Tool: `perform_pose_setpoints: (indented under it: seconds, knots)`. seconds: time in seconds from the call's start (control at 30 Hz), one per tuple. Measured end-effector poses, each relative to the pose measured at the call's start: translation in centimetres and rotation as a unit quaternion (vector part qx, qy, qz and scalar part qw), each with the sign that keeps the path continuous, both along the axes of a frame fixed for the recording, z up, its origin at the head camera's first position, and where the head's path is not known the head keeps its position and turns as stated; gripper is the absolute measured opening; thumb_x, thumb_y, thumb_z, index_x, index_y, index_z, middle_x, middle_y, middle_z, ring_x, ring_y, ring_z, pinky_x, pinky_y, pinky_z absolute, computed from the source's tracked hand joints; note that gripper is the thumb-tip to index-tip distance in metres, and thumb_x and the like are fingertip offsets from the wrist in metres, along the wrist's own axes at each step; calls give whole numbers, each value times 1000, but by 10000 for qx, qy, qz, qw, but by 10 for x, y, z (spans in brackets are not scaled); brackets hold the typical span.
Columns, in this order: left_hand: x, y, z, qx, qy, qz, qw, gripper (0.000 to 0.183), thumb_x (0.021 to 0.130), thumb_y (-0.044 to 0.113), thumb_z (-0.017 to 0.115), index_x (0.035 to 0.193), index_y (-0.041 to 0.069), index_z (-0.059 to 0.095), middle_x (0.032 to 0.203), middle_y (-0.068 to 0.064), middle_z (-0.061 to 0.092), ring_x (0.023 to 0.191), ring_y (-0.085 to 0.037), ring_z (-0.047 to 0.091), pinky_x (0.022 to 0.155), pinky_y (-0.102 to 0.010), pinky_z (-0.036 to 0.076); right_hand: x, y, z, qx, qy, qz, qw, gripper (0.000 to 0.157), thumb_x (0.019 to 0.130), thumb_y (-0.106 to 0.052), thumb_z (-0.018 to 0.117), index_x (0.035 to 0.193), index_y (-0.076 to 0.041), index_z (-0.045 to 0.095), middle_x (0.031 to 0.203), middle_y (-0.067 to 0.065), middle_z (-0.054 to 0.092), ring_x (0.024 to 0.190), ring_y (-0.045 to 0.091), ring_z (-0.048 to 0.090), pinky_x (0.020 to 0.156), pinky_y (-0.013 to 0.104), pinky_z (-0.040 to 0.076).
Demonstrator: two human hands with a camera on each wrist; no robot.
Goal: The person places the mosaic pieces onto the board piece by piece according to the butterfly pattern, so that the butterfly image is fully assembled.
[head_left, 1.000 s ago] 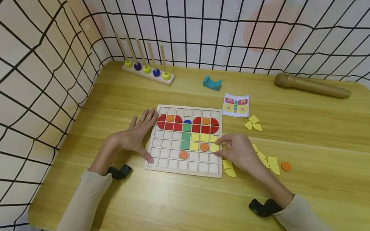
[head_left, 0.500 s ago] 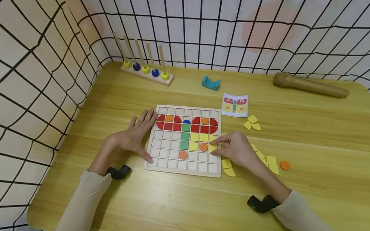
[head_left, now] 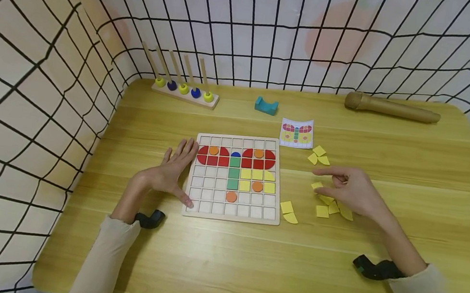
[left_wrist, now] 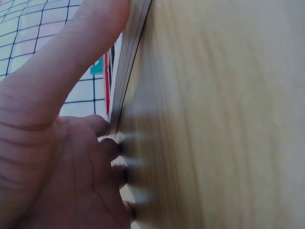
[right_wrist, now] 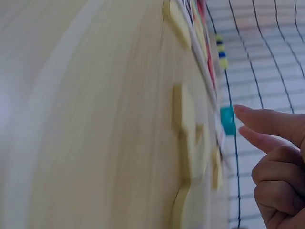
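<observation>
A wooden grid board [head_left: 206, 206] lies on the table, with red, green, yellow, orange and blue pieces forming a butterfly shape. My left hand [head_left: 168, 173] is spread along its left side, thumb on the lower left corner and fingertips at the edge; in the left wrist view the thumb [left_wrist: 71, 57] reaches over the board's side [left_wrist: 128, 57]. My right hand [head_left: 352, 191] hovers over a loose group of yellow pieces [head_left: 322, 211], holding nothing. Its index finger and thumb are apart, the other fingers bent, as the right wrist view shows. The hand hides part of the group.
A pattern card [head_left: 296, 133] lies behind the board, with a few yellow pieces [head_left: 319, 155] near it. Two more yellow pieces [head_left: 288, 211] sit by the board's right edge. Farther back are a peg stand [head_left: 184, 93], a teal block [head_left: 266, 106] and a brown microphone-shaped object [head_left: 391, 108].
My right hand has let go of a yellow square at the board's right side and moved right, over the loose yellow pieces. The left hand stays put.
</observation>
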State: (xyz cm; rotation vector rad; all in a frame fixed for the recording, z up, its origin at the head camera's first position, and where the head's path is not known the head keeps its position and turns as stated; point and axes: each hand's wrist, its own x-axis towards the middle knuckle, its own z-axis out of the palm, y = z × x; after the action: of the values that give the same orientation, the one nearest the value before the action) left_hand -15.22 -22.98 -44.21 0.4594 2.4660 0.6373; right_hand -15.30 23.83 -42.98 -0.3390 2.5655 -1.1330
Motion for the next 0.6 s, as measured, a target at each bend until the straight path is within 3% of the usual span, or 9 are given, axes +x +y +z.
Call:
perform_pose_setpoints:
  seconds: [0.17, 0.6]
  knots:
    - [0, -1, -1, 12, 5, 9, 10000, 159, 62, 53, 97, 164, 9, -16, 170, -12, -30, 157, -34, -31, 126, -63, -18, 1, 22, -6, 116, -238, 9, 9996, 42, 89, -25, 83, 125, -7, 73, 60, -7, 31, 53, 4, 27, 50, 25, 31]
    - [-1, -1, -1, -4, -12, -24, 10000, 159, 61, 55, 97, 164, 11, -17, 170, -11, -31, 157, -33, -32, 126, -62, -19, 4, 33, -13, 143, -533, 78, 9984, 46, 89, -28, 83, 128, -6, 71, 61, -6, 33, 54, 5, 29, 54, 28, 31]
